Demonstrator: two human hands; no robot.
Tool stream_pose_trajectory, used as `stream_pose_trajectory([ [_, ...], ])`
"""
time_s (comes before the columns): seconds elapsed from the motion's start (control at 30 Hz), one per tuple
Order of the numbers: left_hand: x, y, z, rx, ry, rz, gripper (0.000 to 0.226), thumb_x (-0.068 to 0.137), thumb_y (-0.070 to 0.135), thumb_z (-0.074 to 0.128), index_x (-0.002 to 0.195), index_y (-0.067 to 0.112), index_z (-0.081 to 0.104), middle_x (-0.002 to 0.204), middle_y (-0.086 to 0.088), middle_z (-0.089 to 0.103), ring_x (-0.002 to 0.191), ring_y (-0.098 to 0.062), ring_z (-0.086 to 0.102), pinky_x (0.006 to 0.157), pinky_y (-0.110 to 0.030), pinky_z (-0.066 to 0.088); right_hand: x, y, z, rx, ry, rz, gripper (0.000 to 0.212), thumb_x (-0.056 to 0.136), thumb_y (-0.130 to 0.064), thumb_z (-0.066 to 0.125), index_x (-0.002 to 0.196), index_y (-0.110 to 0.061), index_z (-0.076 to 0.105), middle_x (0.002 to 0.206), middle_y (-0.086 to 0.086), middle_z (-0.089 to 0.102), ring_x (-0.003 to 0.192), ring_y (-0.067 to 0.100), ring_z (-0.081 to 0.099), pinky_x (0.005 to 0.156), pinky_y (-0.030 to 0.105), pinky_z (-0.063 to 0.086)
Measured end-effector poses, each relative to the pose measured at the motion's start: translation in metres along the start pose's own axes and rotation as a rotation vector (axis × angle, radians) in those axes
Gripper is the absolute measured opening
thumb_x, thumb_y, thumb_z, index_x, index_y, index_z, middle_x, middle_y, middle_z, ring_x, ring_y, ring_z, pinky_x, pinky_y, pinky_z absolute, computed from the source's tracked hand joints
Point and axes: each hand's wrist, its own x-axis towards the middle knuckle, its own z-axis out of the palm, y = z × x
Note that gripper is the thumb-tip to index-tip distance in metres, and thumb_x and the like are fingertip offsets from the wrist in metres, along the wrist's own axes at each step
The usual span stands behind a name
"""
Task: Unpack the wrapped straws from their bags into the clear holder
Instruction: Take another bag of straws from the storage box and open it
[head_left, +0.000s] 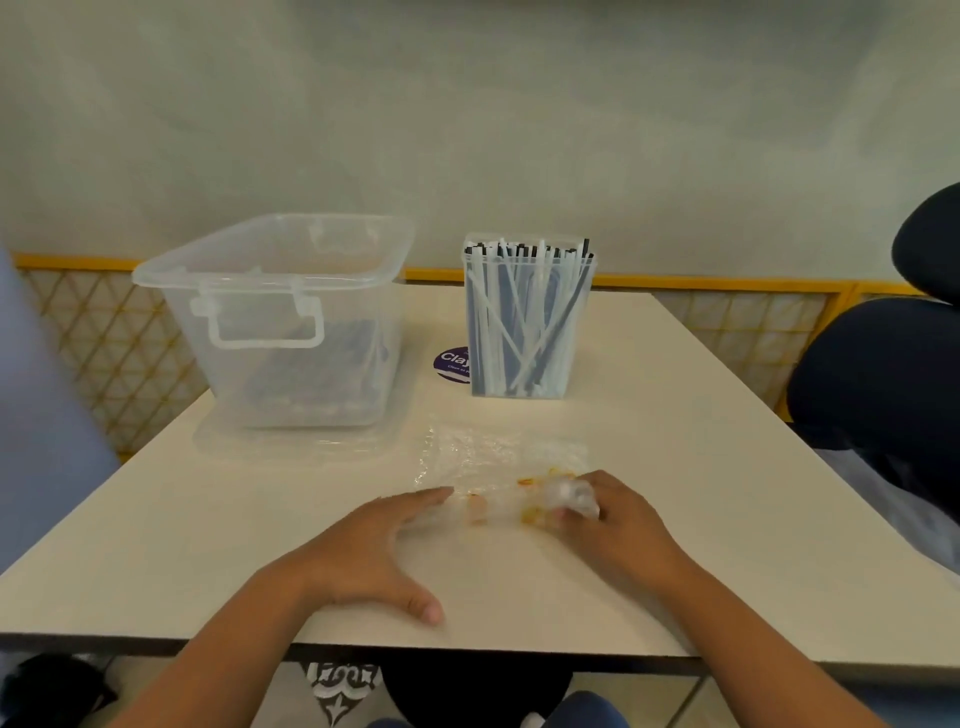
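bag (493, 457) runs nine to three o'clock: left hand (374, 545) spread flat on the nine end, right hand (618, 519) pinching the crumpled three end.

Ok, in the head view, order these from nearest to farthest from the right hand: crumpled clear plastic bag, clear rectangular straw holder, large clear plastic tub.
1. crumpled clear plastic bag: gripped by the right hand, near the table's front.
2. clear rectangular straw holder: beyond the hand, toward the table's back.
3. large clear plastic tub: back left, across the table.
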Motion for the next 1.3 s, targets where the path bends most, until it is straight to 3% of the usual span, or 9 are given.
stream_pose_trajectory([
  [0.1,0.006,0.003,-0.002,-0.192,0.092,-0.015,0.118,0.029,0.06,0.087,0.134,0.048,0.032,0.124,0.02,0.056,0.121,0.001,0.045,0.103,-0.022,0.034,0.013,0.0,0.0,0.055,0.076,0.096,0.03,0.089,-0.038,0.054,0.089,-0.009,0.06,0.088,0.007,0.063,0.085,0.025,0.059,0.074,0.031,0.045],
  [0.27,0.038,0.01,0.005,-0.3,0.529,-0.181,0.055,0.075,0.045,0.071,0.122,0.025,0.051,0.089,0.001,0.069,0.083,-0.01,0.064,0.068,-0.018,0.042,0.032,-0.005,0.006,0.158,0.18,0.215,0.028,0.09,-0.019,0.053,0.117,-0.018,0.047,0.067,0.0,0.054,0.059,0.014,0.056,0.048,0.012,0.041],
  [0.4,0.057,0.023,0.008,-0.087,0.618,-0.313,0.054,0.083,0.053,0.058,0.124,0.021,0.047,0.092,0.001,0.064,0.091,-0.019,0.061,0.071,-0.027,0.039,0.05,0.0,0.01,-0.101,0.136,0.275,0.059,0.085,-0.025,0.054,0.139,-0.021,0.031,0.119,0.01,0.052,0.105,0.026,0.056,0.08,0.029,0.041],
  [0.5,0.072,0.028,0.007,0.106,0.567,-0.393,0.054,0.086,0.058,0.049,0.124,0.019,0.048,0.114,0.0,0.061,0.107,-0.023,0.057,0.079,-0.028,0.036,0.065,0.005,0.005,-0.17,0.018,0.357,0.037,0.075,-0.029,0.06,0.109,-0.018,0.054,0.113,0.01,0.048,0.094,0.027,0.057,0.075,0.029,0.043],
  [0.6,0.079,0.03,0.006,0.12,0.52,-0.368,0.022,0.088,0.045,0.053,0.087,0.023,0.053,0.089,0.008,0.057,0.09,-0.019,0.053,0.08,-0.03,0.038,0.075,0.004,-0.002,-0.072,-0.029,0.353,0.02,0.067,-0.016,0.063,0.063,-0.016,0.044,0.074,0.004,0.05,0.063,0.019,0.048,0.053,0.024,0.035],
  [0.73,0.074,0.04,-0.002,-0.288,0.572,-0.178,0.03,0.08,0.022,0.063,0.062,0.017,0.039,0.065,0.001,0.043,0.06,-0.014,0.04,0.057,-0.027,0.031,0.081,-0.004,-0.013,0.274,-0.045,0.229,0.02,0.068,-0.002,0.064,0.064,-0.01,0.046,0.06,0.005,0.049,0.047,0.015,0.046,0.049,0.027,0.041],
  [0.87,0.048,0.073,-0.036,-0.672,0.528,0.033,0.031,0.078,0.016,0.069,0.061,0.021,0.043,0.073,0.005,0.07,0.063,-0.01,0.061,0.05,-0.017,0.035,0.083,-0.031,-0.043,0.466,0.038,-0.011,0.041,0.056,-0.015,0.065,0.097,-0.014,0.065,0.089,0.005,0.068,0.075,0.017,0.064,0.058,0.028,0.051],
  [1.07,0.015,0.124,-0.138,-0.635,0.645,0.373,0.023,0.067,0.017,0.062,0.058,0.037,0.065,0.069,0.006,0.072,0.054,-0.006,0.063,0.049,-0.018,0.04,0.1,-0.132,-0.101,0.778,0.147,-0.448,0.025,0.06,-0.002,0.063,0.075,-0.02,0.053,0.056,-0.008,0.058,0.045,0.003,0.05,0.041,0.014,0.038],
  [1.3,0.058,0.096,-0.264,-0.248,0.801,0.142,0.022,0.089,0.004,0.057,0.087,0.025,0.054,0.059,0.008,0.069,0.048,-0.001,0.061,0.047,-0.011,0.045,0.168,-0.23,-0.106,0.467,0.449,-0.628,0.052,0.076,-0.001,0.062,0.113,-0.031,0.043,0.097,0.005,0.055,0.072,0.014,0.057,0.054,0.027,0.052],
])
